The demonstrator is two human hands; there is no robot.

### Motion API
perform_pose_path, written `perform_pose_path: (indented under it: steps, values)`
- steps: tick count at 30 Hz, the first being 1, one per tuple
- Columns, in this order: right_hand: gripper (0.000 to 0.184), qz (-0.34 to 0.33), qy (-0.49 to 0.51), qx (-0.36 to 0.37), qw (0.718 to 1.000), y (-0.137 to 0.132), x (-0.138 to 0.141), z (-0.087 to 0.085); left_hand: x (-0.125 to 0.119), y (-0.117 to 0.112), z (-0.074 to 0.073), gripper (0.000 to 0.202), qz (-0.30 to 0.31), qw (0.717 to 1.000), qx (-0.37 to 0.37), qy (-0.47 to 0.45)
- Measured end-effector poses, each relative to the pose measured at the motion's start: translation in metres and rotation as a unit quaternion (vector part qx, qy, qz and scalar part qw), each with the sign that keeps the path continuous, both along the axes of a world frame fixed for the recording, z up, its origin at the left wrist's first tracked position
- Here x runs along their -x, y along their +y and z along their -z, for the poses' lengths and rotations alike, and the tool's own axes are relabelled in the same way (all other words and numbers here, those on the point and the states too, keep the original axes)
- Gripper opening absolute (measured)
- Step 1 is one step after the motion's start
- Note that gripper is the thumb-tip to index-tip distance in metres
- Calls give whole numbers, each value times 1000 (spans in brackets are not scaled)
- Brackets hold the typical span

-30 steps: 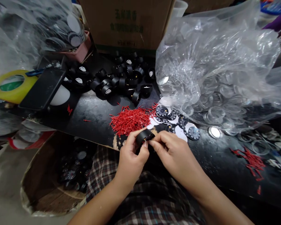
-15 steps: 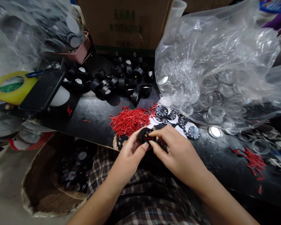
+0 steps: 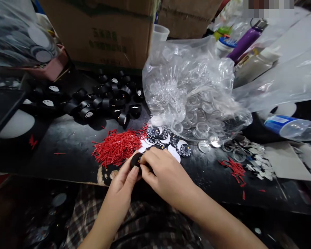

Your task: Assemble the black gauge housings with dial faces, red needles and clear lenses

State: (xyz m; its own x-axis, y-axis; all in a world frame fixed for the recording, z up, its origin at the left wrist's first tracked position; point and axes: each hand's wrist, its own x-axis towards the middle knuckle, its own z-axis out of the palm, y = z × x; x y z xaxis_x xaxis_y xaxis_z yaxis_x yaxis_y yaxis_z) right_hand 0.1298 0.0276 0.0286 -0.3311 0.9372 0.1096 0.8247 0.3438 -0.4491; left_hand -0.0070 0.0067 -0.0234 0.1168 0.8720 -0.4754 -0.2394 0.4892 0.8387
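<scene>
Both hands are at the near edge of the bench (image 3: 67,138), closed on one black round casing (image 3: 135,159). The left hand (image 3: 124,180) takes it from below and the side, its grip pinched on the rim with thumb and forefinger. The right hand (image 3: 166,174) curls over the top, fingertips clenched down on the casing and hiding most of it. Can't tell whether anything small sits between the right fingertips.

Changes:
- A second ago the casing was held rim-up in the air between both hands. Half a second ago it was turned face-up with a bit of red showing inside.
- Now it is lower, right at the bench edge, just short of the red pin pile (image 3: 116,147) and the printed dial discs (image 3: 168,140).
- The right hand has come over it, so only a dark sliver shows.
- The head has swung right. The tape roll and phone are gone from the left, and a water bottle (image 3: 292,126) and a purple flask (image 3: 245,41) are now in view.

My read is that the work is in a press or seat step on the casing, not a pick or a put-down. The piece has not left the hands.

Also on the bench:
- a heap of black casings (image 3: 103,100) behind the pins
- a clear bag of clear rings (image 3: 191,93) to the right of the heap
- a cardboard box (image 3: 101,31) at the back
- a second small scatter of red pins (image 3: 234,167), well apart on the right
</scene>
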Motion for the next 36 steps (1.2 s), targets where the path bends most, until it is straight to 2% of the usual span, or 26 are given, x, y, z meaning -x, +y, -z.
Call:
perform_pose_path:
  steps: [2,7,11,14,15,16,17,18,19,21,23,29,36]
  values:
    - [13,6,17,-10,1000,1,-1,2,1,1,-1,43,5,1000,0,6]
    - [10,60,55,24,996,0,3,3,-11,-2,-10,29,-59,982,94,-152]
    - [9,76,106,104,986,-4,-3,-2,-16,-3,-13,34,-53,987,48,-143]
    - [10,58,173,143,973,3,-30,1,-11,-1,-12,34,-24,989,37,-144]
    - [11,82,185,126,971,8,-44,4,-9,0,-12,34,-16,986,44,-159]
    - [14,135,181,83,971,16,-59,9,-7,1,-12,33,-11,983,51,-174]
    - [17,217,162,18,963,24,-74,14,-6,2,-13,33,-10,981,57,-184]
    - [21,283,124,-33,951,33,-88,19,-6,2,-13,33,-14,981,62,-184]
    - [25,313,72,-55,945,42,-101,24,-6,3,-14,32,-20,982,67,-178]
    - [36,297,0,-29,954,56,-119,34,-7,4,-14,30,-32,983,81,-159]
    - [35,276,-20,-11,961,64,-126,41,-9,5,-14,30,-36,984,92,-147]
    - [39,250,-3,23,968,60,-117,44,-12,6,-13,35,-32,985,81,-150]
    - [39,262,43,44,963,59,-121,47,-11,3,-9,33,-17,981,70,-178]
